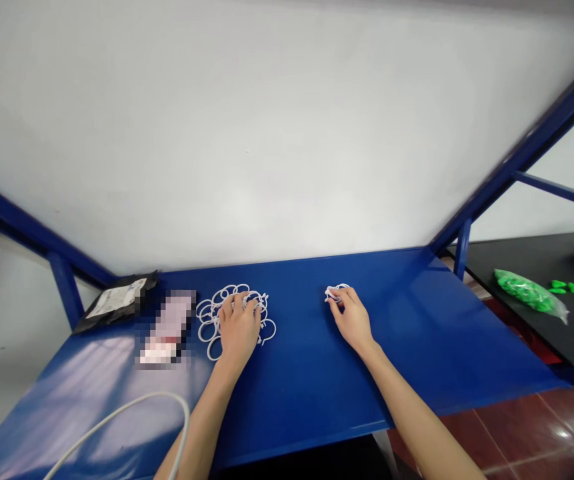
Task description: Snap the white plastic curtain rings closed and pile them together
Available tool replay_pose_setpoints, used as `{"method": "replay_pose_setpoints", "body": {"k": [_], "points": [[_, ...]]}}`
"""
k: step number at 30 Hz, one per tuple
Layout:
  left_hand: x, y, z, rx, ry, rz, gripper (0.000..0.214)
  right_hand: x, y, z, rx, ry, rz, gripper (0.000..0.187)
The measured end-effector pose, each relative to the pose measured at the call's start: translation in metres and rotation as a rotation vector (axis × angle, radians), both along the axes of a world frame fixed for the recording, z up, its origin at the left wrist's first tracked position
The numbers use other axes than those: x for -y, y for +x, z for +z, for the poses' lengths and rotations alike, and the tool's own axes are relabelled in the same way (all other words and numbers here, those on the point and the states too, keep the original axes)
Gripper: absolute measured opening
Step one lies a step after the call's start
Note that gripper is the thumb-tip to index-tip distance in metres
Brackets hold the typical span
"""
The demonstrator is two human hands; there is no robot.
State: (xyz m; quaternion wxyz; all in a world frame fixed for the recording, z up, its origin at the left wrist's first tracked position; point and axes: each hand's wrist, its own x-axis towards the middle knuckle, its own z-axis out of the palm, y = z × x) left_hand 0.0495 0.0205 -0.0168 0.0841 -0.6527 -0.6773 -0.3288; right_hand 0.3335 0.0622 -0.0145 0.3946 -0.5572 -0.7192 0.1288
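Observation:
A pile of white plastic snap rings (209, 331), each with a small clasp, lies on the blue tabletop left of the middle. On top of this pile rests my left hand (240, 325), its fingers bent and a little apart, hiding the rings under it. Farther right, my right hand (353, 317) pinches white rings (333, 292) between thumb and fingers, low over the table near its back edge. How many rings are in that pinch I cannot tell, since the fingers cover part of them.
A black parcel with a white label (117, 298) and a blurred-out flat item (169, 327) lie at left. A white cable (137, 400) loops over the near left side. Blue frame bars (517, 153) rise at both sides. On a black table stands a bag of green pieces (529, 293).

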Motion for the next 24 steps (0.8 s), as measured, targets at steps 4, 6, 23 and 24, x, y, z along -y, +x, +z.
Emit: {"method": "replay_pose_setpoints", "body": {"k": [4, 6, 23, 24], "points": [[0.001, 0.002, 0.005, -0.018, 0.029, 0.004, 0.018, 0.003, -0.002, -0.001, 0.070, 0.008, -0.017, 0.030], [0.003, 0.005, 0.010, 0.004, 0.076, -0.024, 0.014, 0.009, -0.007, 0.002, 0.074, 0.029, 0.006, 0.030], [0.029, 0.056, 0.010, 0.488, -0.249, -0.621, 0.017, 0.045, -0.037, 0.014, -0.167, -0.182, 0.468, 0.018], [0.030, 0.056, 0.009, 0.499, -0.262, -0.617, 0.017, 0.045, -0.037, 0.013, -0.169, -0.190, 0.466, 0.017]]}}
